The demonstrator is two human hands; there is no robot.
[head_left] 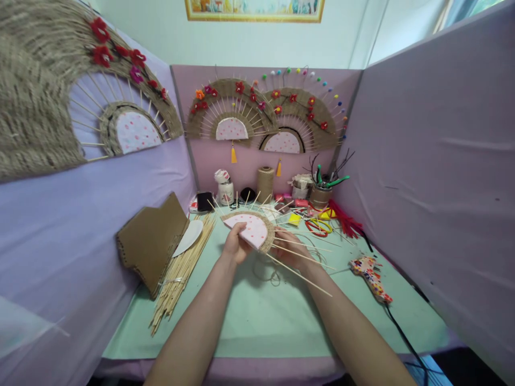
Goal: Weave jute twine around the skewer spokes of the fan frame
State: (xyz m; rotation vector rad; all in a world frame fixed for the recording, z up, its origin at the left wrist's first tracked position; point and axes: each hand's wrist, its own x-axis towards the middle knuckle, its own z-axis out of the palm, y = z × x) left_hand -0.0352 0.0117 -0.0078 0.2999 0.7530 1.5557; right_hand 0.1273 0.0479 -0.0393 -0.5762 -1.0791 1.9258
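Note:
My left hand holds a half-round fan by its straight edge, thumb on top. Its middle is white with pink spots, and a band of brown twine is woven round the curve. Thin wooden sticks fan outward from that band. My right hand is closed at the band's right side, behind and among the sticks; its fingertips are partly hidden, so what they pinch cannot be made out. Loose twine trails in loops on the green tabletop below the hands.
Left lie bundled sticks and brown cardboard. A glue gun with a black cord rests at right. Behind are scissors, a twine spool, a jar and red tassels. Finished fans hang on the partitions.

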